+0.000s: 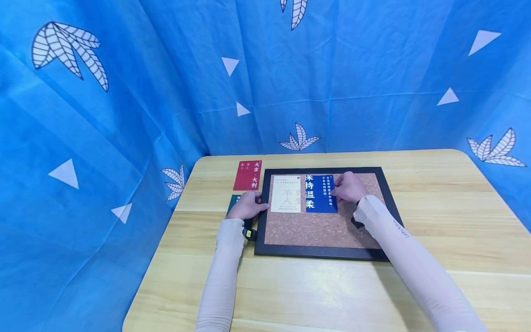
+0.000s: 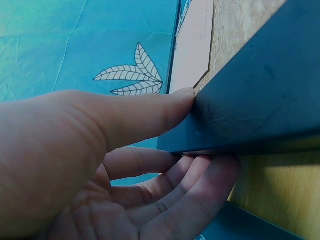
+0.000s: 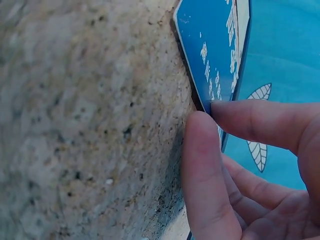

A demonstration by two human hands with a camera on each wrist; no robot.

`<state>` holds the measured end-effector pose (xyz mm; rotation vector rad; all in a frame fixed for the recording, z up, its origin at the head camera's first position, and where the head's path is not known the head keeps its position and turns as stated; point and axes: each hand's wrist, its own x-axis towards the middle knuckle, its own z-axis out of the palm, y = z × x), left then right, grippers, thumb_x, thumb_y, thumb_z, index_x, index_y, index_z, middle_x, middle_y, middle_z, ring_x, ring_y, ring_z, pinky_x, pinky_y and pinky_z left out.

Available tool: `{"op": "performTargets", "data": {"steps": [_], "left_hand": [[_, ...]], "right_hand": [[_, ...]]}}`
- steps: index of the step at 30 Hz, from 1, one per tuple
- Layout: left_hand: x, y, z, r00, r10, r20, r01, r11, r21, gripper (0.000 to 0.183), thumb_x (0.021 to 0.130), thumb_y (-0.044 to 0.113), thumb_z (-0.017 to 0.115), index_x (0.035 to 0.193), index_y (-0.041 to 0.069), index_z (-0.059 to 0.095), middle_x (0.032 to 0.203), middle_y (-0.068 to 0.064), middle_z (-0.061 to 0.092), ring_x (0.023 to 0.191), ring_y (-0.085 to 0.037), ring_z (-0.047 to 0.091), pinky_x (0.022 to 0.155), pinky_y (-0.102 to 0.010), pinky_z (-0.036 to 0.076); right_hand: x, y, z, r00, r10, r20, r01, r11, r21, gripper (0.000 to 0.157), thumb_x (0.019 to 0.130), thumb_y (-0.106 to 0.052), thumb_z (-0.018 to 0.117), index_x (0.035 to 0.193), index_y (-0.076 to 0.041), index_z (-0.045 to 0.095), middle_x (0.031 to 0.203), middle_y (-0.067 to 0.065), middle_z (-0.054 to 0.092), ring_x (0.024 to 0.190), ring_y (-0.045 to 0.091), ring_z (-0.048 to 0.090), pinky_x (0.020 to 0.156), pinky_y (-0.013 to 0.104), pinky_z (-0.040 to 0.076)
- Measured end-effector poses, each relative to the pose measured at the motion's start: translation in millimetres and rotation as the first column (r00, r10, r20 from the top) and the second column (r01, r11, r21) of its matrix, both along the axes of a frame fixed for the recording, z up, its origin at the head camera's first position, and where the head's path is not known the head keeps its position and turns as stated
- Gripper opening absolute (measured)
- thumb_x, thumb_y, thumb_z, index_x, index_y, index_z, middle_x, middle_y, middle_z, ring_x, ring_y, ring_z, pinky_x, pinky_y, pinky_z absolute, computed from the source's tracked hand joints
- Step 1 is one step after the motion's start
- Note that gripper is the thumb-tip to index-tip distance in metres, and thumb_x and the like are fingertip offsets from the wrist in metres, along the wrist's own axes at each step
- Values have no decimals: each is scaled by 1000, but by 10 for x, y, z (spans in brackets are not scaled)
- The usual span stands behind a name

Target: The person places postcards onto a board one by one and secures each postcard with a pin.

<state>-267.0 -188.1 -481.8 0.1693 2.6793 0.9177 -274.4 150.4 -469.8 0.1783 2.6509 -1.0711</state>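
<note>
A black-framed corkboard [image 1: 315,230] lies on the wooden table, with a cream card [image 1: 285,184] and a blue card [image 1: 321,203] side by side on its cork. My left hand [image 1: 247,205] grips the board's left edge. In the left wrist view its thumb [image 2: 150,115] presses on the frame [image 2: 250,95], while the other fingers sit against the outer side. At the blue card's right edge, my right hand [image 1: 351,186] pinches the card between thumb and finger, as the right wrist view shows up close with the blue card [image 3: 205,45].
A red card [image 1: 244,177] with white characters lies on the table beyond the board's left side. Partly hidden under my left hand is a dark green card [image 1: 234,201]. Blue patterned cloth [image 1: 265,83] hangs behind the table and along its left.
</note>
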Motion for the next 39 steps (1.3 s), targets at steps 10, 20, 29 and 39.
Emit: {"op": "performTargets", "data": {"steps": [10,20,29,39], "left_hand": [[31,-27,-5,1000,5,-10,-5,1000,4,21,95,28,76,90,8,68,74,-8,58,65,-20,56,60,-27,41],[51,-27,11,999,29,-16,-29,1000,-2,32,95,30,76,113,5,72,97,-12,69,84,-24,64,74,-33,55],[79,161,93,987,8,-161,-15,999,-42,59,95,30,76,148,10,56,151,-13,52,135,-31,54,111,-50,51],[86,610,149,939,-286,-192,248,948,-199,50,98,33,72,143,14,61,154,-5,53,145,-27,46,120,-47,41]], "right_hand": [[20,-17,-8,1000,12,-22,-12,1000,-3,35,93,-10,73,123,7,63,87,15,73,68,18,68,59,28,58],[43,-9,-21,1000,-8,-10,8,1000,-24,36,95,-9,70,127,5,62,101,21,73,71,20,69,60,27,56],[40,3,-22,1000,-9,-9,9,999,-37,37,94,-8,69,128,7,61,103,22,72,73,20,68,60,28,56],[30,22,-14,1000,-11,-9,10,999,-38,39,94,-8,71,129,7,62,100,21,73,70,19,68,59,28,56]]}}
